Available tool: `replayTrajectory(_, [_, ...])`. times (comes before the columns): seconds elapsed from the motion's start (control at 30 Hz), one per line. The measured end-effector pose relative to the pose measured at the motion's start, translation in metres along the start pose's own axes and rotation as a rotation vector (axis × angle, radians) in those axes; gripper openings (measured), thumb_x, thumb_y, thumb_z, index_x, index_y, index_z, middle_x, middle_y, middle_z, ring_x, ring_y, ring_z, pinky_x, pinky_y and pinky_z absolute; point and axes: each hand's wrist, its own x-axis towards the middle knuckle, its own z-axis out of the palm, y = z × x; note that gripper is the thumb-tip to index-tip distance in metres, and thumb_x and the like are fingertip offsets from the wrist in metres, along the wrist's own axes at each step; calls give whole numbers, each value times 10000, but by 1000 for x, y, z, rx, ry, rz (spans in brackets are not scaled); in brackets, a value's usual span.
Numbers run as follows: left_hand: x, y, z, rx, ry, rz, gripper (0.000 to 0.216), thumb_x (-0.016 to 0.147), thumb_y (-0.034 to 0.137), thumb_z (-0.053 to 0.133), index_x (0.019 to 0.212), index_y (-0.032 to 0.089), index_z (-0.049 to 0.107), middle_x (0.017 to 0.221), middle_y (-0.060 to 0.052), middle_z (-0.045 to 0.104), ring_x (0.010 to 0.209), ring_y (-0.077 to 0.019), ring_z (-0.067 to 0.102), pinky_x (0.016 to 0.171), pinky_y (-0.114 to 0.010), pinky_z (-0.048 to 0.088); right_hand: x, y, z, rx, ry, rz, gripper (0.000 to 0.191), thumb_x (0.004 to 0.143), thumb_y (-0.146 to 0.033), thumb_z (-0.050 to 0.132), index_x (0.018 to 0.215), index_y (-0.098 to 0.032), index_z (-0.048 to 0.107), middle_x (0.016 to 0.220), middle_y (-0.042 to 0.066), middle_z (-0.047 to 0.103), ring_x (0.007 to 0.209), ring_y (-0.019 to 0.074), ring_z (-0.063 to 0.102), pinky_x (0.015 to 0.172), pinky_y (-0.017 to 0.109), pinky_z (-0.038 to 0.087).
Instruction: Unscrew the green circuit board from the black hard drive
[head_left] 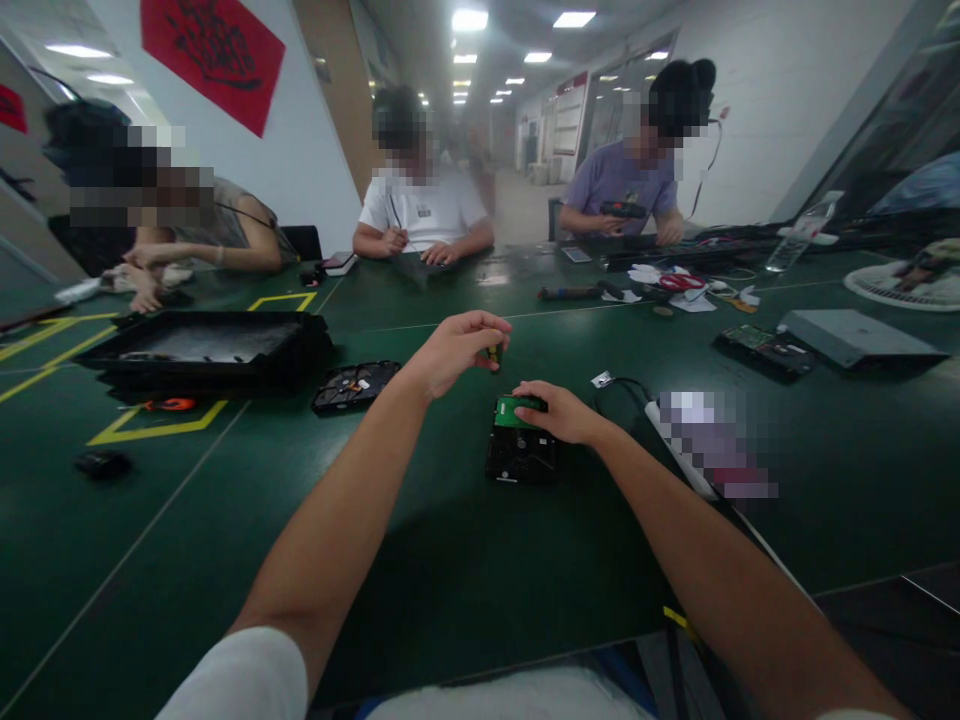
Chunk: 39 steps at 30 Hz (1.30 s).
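Observation:
On the green table in front of me lies a hard drive (pixel 522 455), its black underside up and a green circuit board (pixel 508 412) at its far end. My right hand (pixel 556 412) grips the drive at that end, thumb and fingers curled over the board's right side. Above and to the left of it, my left hand (pixel 466 352) is raised off the table, fingers bent round a small yellow-and-dark object (pixel 494 354), mostly hidden by them. Its kind is not clear. Another black drive (pixel 355 387) rests beyond my left forearm.
Black trays (pixel 202 350) are stacked at left, near an orange-handled tool (pixel 172 405) and a black mouse-like object (pixel 103 463). A power strip (pixel 679 450) lies right, with a metal case (pixel 862 340) and bottle (pixel 804 235) farther back. Several people sit across the table.

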Motion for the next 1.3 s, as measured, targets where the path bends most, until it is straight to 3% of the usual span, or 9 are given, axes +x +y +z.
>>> replayTrajectory(0.17, [-2,4,4,-129,-24,-54,128,844,242,683,918,142,713,986,-123,743,941,-223,695,715,-314,578,0,-1,-1,-8,-9,0,401,965,-445,686,1326,-273,706,1416,88,691,1353,316,635,1173,508,473])
replayTrajectory(0.47, [-1,-1,0,67,-49,0,326,846,454,804,1005,170,816,1040,-84,738,843,-147,614,646,-232,488,1,3,2,-3,-15,-7,385,967,-422,685,1321,-273,701,1414,96,688,1368,314,622,1181,516,463])
replayTrajectory(0.63, [-5,5,4,9,-52,-54,311,834,385,823,1018,149,740,975,-97,737,870,-186,673,635,-257,537,0,-1,-1,2,-11,-16,383,973,-418,673,1320,-260,703,1402,102,691,1347,315,633,1171,517,469])
replayTrajectory(0.77, [-5,7,9,-96,-49,-88,253,840,317,814,946,148,658,979,-131,761,929,-221,720,714,-304,586,0,-2,-2,3,-19,-23,385,976,-424,670,1323,-260,700,1372,94,704,1324,308,647,1159,511,481])
replayTrajectory(1.07, [-4,4,6,-39,-12,-49,197,826,334,792,909,160,752,946,-85,705,843,-170,637,663,-271,572,0,1,0,14,-5,-25,384,968,-429,683,1319,-276,703,1407,97,690,1352,310,632,1175,519,468])
replayTrajectory(1.3, [-5,7,11,-139,-55,-94,175,861,275,732,961,161,645,923,-101,730,917,-226,704,735,-354,619,1,-1,-1,10,-13,-31,386,977,-430,668,1325,-266,701,1357,86,707,1296,289,658,1142,485,492])
